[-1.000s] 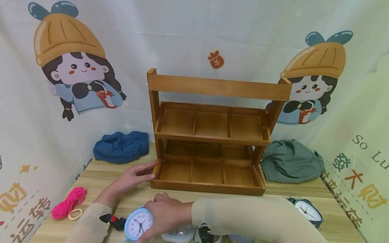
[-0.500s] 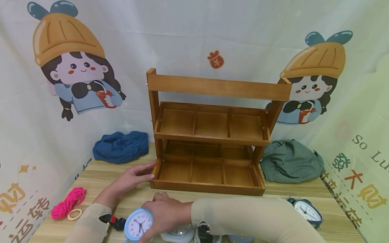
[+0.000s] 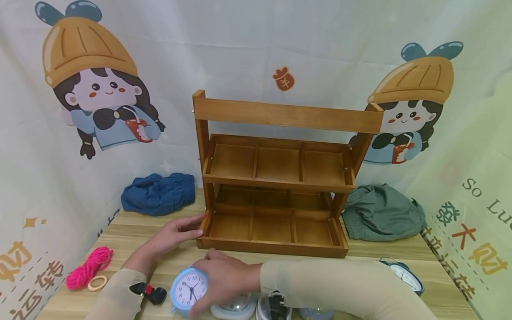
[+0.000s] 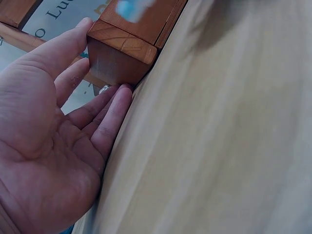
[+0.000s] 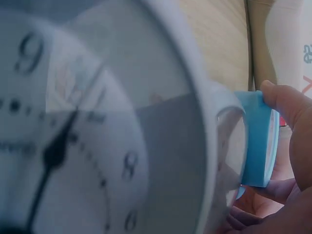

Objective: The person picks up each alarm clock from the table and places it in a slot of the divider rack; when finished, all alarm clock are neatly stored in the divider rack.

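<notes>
A brown wooden two-tier rack with divided trays stands at the middle of the table. My left hand lies flat beside its lower left corner, straight fingers touching the wood. My right hand grips a light blue alarm clock just above the table's front edge; in the right wrist view my fingers curl round the blue clock rim. A white clock face fills the rest of that view.
More clocks lie along the front edge: white ones under my right arm and a dark teal one at the right. Pink yarn, a ring and a black-red clip lie left. Blue cloth and green cloth flank the rack.
My right hand has shifted the blue clock slightly to the right and tilted it. The left hand has stayed at the rack's corner.
</notes>
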Tool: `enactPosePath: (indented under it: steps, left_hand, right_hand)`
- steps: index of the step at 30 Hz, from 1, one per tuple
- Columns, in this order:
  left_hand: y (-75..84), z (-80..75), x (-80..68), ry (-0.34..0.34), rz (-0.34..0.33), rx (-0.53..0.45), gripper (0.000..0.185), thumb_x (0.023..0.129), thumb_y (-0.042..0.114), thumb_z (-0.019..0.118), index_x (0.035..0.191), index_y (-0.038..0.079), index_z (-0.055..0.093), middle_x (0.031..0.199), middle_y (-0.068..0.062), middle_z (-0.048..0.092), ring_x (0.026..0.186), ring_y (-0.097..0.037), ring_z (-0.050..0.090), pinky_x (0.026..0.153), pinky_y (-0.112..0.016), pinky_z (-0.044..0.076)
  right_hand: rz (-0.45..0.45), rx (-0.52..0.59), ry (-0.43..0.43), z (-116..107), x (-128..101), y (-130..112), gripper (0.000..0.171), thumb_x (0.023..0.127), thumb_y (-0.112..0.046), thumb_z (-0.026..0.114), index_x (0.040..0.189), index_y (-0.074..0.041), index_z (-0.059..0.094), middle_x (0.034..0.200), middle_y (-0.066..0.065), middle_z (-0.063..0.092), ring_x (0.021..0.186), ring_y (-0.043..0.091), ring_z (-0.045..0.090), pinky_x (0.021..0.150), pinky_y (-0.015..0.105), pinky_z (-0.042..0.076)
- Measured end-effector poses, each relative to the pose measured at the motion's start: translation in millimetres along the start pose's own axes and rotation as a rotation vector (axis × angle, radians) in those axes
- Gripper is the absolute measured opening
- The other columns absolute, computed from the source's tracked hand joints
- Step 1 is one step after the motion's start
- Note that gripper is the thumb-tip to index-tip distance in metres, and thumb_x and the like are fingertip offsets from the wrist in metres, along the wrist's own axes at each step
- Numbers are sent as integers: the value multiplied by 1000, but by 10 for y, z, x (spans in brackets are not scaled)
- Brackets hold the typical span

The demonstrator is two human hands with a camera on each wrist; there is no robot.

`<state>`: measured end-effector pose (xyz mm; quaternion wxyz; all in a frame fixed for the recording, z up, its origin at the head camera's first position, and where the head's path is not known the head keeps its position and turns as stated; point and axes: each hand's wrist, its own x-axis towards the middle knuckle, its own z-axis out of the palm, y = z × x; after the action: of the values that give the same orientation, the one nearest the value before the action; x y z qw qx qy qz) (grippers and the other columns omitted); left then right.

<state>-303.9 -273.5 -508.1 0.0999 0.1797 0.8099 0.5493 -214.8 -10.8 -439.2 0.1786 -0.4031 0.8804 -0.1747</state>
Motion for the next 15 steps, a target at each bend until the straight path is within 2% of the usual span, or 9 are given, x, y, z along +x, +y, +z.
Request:
enactPosePath:
  steps: [4, 8, 15]
  left_hand:
    - [-1, -3, 0, 8, -4, 10, 65, 110, 29, 73, 168, 9, 51, 172, -18, 46, 154, -46, 49, 123, -60, 41]
    - [6, -4, -1, 8, -15, 7, 66, 110, 29, 74, 168, 9, 50, 173, -18, 46, 154, -46, 49, 124, -62, 40]
    - [22, 1, -4, 14, -29, 18, 66, 110, 31, 74, 168, 10, 51, 172, -18, 47, 154, -45, 49, 123, -63, 40]
  right_hand:
    - [-20, 29, 31, -67, -28, 29, 92, 83, -64, 94, 159, -23, 61, 124, -9, 54, 103, 0, 51, 86, 18, 48]
    - [-25, 35, 70, -110, -54, 55, 94, 83, -63, 94, 159, -20, 61, 124, -8, 55, 104, 0, 51, 88, 18, 48]
    - [21, 57, 128, -202, -91, 148, 96, 81, -61, 96, 161, -23, 61, 124, -7, 55, 101, 1, 53, 86, 20, 49]
